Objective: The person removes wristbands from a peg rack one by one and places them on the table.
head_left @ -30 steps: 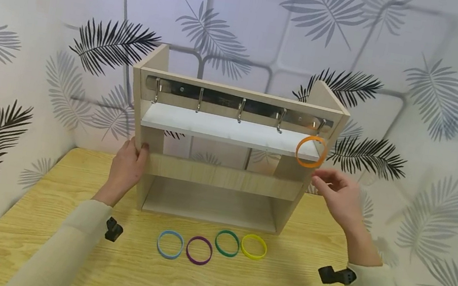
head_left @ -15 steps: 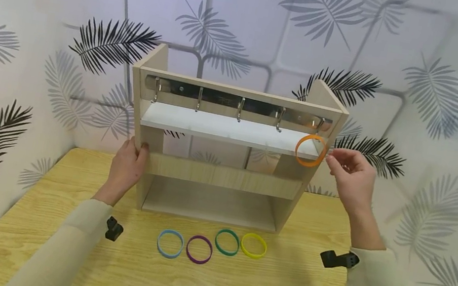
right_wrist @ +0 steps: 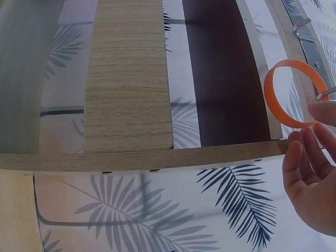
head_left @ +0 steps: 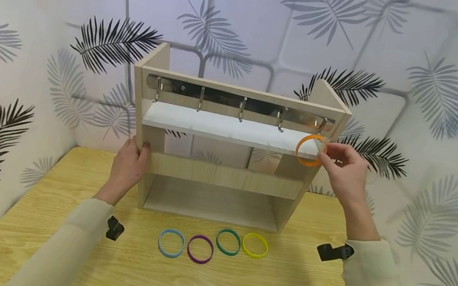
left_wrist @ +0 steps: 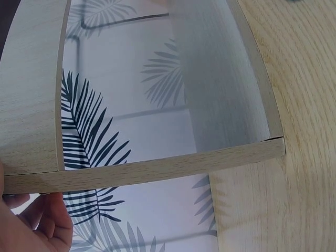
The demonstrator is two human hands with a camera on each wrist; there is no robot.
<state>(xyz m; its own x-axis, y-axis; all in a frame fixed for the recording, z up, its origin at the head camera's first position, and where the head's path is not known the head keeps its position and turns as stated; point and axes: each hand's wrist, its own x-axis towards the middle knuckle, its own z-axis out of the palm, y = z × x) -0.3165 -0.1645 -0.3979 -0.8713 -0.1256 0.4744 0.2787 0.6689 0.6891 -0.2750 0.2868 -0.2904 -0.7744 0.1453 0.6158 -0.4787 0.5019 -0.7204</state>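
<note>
A small wooden shelf unit (head_left: 223,176) stands on the table, with a metal hook rail (head_left: 222,98) along its upper front. From the rightmost hook (head_left: 323,125) hangs an orange silicone wristband (head_left: 307,163). My right hand (head_left: 346,174) pinches the right edge of this wristband between thumb and fingers; the right wrist view shows the hook tip inside the orange wristband (right_wrist: 270,97). My left hand (head_left: 128,167) grips the unit's left side panel, its fingers (left_wrist: 52,220) curled at the panel edge in the left wrist view.
In front of the unit lie a light blue wristband (head_left: 169,255), a purple wristband (head_left: 199,261), a green wristband (head_left: 227,253) and a yellow wristband (head_left: 253,255) on the wooden table (head_left: 144,279). A leaf-patterned wall (head_left: 249,16) rises behind.
My right hand moved up from beside the side panel, then left onto the orange wristband, and now pinches it. The left hand stays on the panel.
</note>
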